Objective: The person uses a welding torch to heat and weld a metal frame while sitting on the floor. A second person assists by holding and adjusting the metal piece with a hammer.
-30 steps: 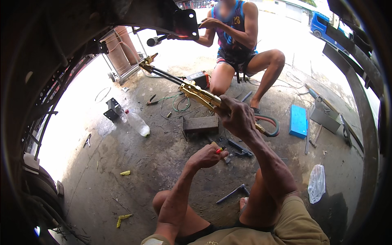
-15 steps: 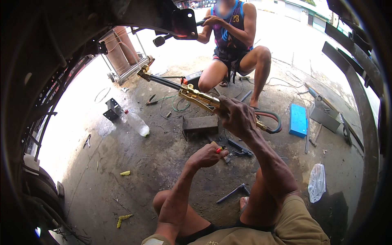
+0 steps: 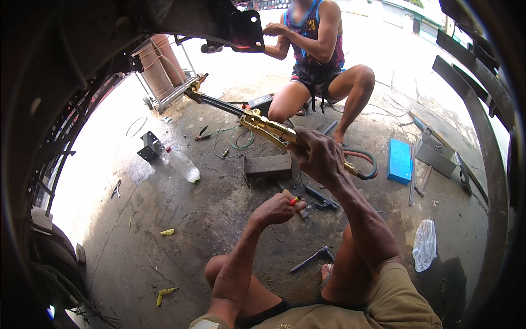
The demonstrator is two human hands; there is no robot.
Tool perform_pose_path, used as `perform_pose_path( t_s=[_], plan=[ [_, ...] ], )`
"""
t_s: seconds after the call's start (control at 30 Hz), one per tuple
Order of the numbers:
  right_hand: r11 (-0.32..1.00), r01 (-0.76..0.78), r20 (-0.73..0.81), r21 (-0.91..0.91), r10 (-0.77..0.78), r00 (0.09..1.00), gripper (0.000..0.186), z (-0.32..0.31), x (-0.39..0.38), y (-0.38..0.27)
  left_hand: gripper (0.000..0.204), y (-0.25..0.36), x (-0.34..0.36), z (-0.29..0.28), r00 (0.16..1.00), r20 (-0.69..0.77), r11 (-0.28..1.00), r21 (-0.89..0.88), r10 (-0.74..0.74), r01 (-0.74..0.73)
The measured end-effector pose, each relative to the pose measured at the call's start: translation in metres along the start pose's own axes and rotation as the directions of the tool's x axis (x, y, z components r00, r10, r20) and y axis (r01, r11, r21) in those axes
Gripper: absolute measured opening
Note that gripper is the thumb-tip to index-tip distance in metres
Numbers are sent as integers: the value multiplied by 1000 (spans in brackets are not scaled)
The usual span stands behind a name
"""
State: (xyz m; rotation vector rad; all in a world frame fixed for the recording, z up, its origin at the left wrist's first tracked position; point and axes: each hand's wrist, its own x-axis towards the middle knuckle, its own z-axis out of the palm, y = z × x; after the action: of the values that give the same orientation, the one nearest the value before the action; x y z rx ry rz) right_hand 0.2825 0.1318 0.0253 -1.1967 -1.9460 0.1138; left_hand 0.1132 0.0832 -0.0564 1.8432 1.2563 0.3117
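My right hand [image 3: 320, 156] grips a brass cutting torch [image 3: 266, 125] with red and dark hoses. Its long tubes reach up-left to the head [image 3: 193, 92], below a dark steel bracket plate [image 3: 246, 30] that has a reddish glow at its lower edge. My left hand [image 3: 276, 210] is closed on a small red lighter [image 3: 296, 200] with a black end, low in front of me. A co-worker's hand [image 3: 274, 30] is raised beside the bracket plate; what it holds is mostly hidden. A short steel channel piece [image 3: 267, 167] lies on the floor beyond my left hand.
Two gas cylinders [image 3: 153, 71] on a trolley, a kneeling co-worker [image 3: 312, 46], a plastic bottle [image 3: 183, 165], a blue box [image 3: 400, 160], cables and several tools lie or stand around. Dark vehicle steelwork [image 3: 71, 33] frames the top and left; steel beams [image 3: 471, 115] are at right.
The co-worker's hands and body have shifted slightly, and less of the dark bar tool beside the plate shows. My torch tip has moved slightly left; my left hand looks unchanged.
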Motion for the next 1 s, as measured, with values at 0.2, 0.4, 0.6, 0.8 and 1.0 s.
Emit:
perform_pose_path(
  t_s=[0.2, 0.4, 0.6, 0.8, 1.0],
  plan=[
    [999, 30, -35, 22, -29, 999, 30, 2, -1, 2, 51, -5, 3, 3, 1000, -2, 1000, -16, 3, -3],
    [1000, 20, -44, 7, -19, 999, 29, 3, -1, 8, 46, -3, 3, 1, 999, 31, 1000, -14, -13, 14],
    [1000, -8, -62, -8, 8, 998, 29, -5, -2, 9, 46, -5, 5, 1, 999, 38, 1000, -27, 0, 1],
    [999, 37, -31, -30, -38, 999, 32, -7, -5, 10, 47, -3, 6, 4, 998, 67, 1000, -23, -7, 9],
    [996, 84, -59, -41, -86, 995, 31, -4, -5, 9, 48, -3, 6, 3, 996, 83, 1000, 0, -25, 26]
  ],
)
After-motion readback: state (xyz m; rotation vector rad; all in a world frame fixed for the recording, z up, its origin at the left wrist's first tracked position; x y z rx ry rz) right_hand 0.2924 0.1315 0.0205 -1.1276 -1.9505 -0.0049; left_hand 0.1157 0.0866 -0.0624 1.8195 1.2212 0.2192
